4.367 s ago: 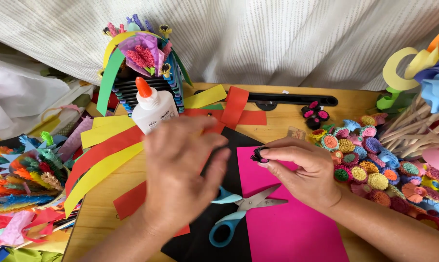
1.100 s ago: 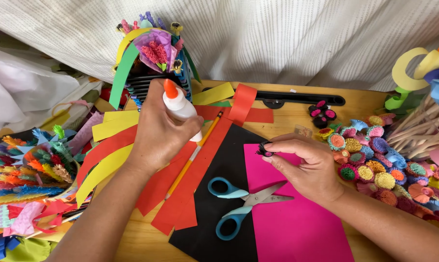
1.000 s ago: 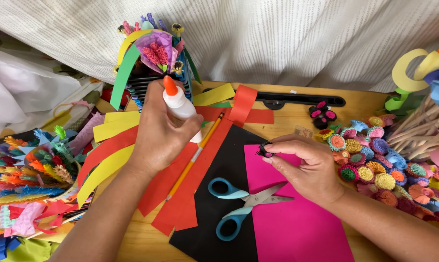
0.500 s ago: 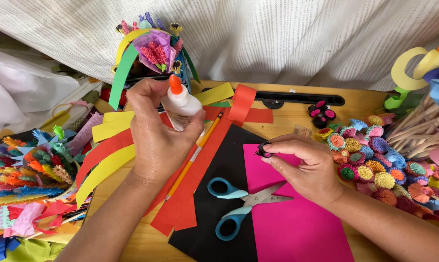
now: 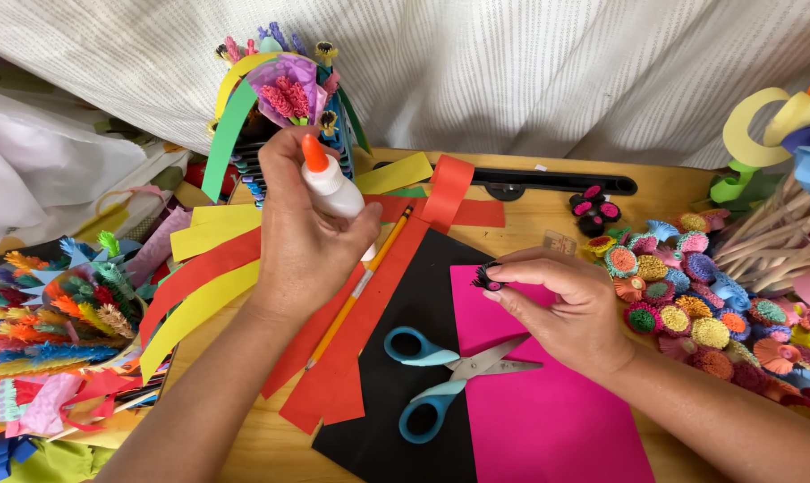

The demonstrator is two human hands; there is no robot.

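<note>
left hand (image 5: 302, 237) grip clenched round glue bottle (image 5: 330, 185); right hand (image 5: 570, 304) pinching paper coil (image 5: 487, 279) above pink sheet (image 5: 548, 420).

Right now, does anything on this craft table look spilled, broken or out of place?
Nothing looks spilled or damaged. The left hand holds the glue bottle with its orange cap on, the right hand pinches a small black paper coil, and the scissors lie on the paper.

From my seat, scissors (image 5: 454, 376) lie on paper sheets (image 5: 548, 420) at six o'clock; pencil (image 5: 360, 286) at nine of them; rolled paper flowers (image 5: 691, 304) at three on the worktop (image 5: 548, 215).
</note>
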